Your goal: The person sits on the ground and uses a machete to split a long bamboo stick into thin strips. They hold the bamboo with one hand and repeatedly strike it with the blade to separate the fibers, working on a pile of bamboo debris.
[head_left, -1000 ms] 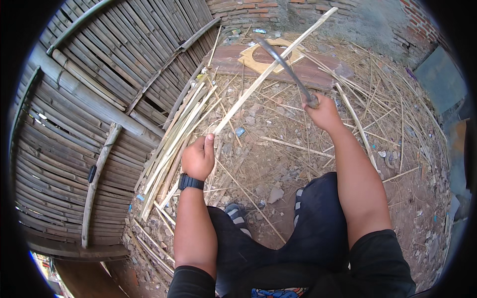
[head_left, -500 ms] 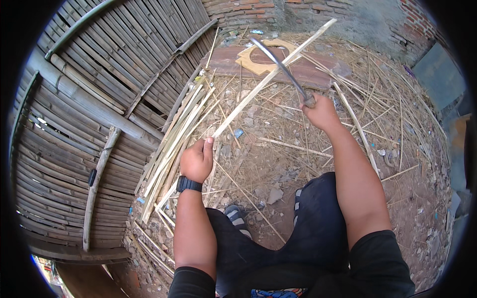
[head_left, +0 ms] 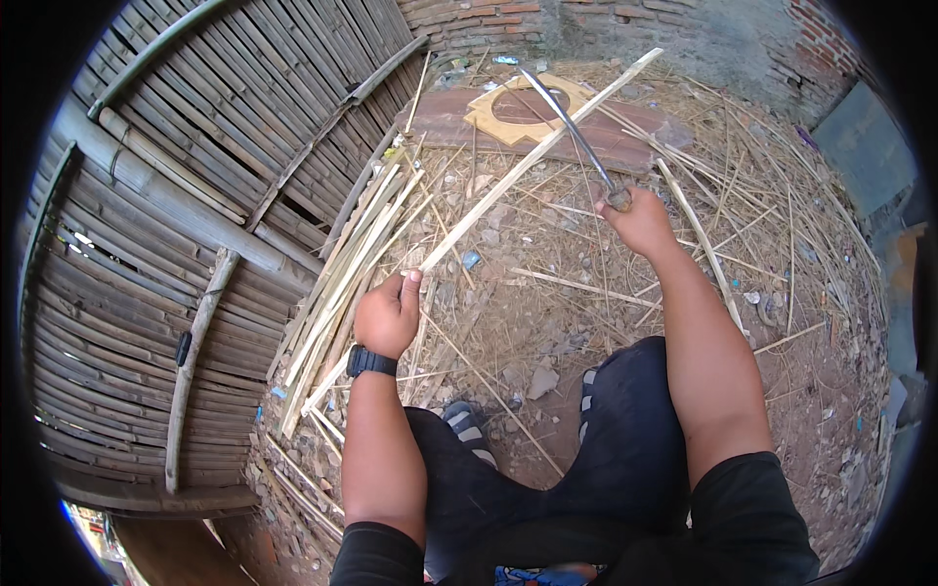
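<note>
My left hand (head_left: 388, 314), with a black watch on its wrist, is closed around a long pale bamboo strip (head_left: 508, 176). The strip slants up and away to the right, and a short end shows below the hand. In my right hand (head_left: 640, 223) is the handle of a long-bladed knife (head_left: 578, 139), like a machete. Its narrow metal blade points forward and left, crossing the strip in the view; whether the two touch I cannot tell.
A pile of split bamboo strips (head_left: 357, 264) lies left beside a bamboo wall (head_left: 195, 215). Ahead, a yellowish board with a round hole (head_left: 489, 119) rests on a reddish-brown sheet (head_left: 625, 146). Loose strips, shavings and rubble cover the ground. A brick wall (head_left: 674, 39) stands behind.
My right hand has moved slightly down and to the right, and the blade has swung a little closer to upright. The strip's far end has dipped slightly; my left hand keeps its grip.
</note>
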The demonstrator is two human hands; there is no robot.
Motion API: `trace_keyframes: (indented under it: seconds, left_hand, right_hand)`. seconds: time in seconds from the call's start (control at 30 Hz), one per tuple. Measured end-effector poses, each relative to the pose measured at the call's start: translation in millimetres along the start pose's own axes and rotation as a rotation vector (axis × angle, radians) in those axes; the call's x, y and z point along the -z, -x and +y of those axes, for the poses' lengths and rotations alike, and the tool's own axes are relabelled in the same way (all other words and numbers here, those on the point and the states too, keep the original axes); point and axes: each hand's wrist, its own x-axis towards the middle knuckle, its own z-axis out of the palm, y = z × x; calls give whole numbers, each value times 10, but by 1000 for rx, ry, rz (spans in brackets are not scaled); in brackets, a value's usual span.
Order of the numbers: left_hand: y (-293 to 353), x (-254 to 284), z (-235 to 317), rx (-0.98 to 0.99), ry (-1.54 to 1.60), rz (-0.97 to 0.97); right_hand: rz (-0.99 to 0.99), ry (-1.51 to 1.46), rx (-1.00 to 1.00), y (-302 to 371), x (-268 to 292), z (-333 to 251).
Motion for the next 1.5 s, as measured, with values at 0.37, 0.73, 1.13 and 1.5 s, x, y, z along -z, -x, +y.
trace_keyframes:
  seconds: [0.37,0.73,1.13,1.5]
  left_hand:
    - [30,35,24,-51,-9,37]
    - [26,12,138,2,11,-84]
    - [14,-60,70,62,30,-151]
    - [9,-51,82,80,96,-156]
  right_hand:
    - [-304,58,217,181,-90,-479]
    - [-447,206,210,304,-26,-665]
    - [-364,94,248,208,-263,-394]
    - [-309,-92,0,-25,-289,29]
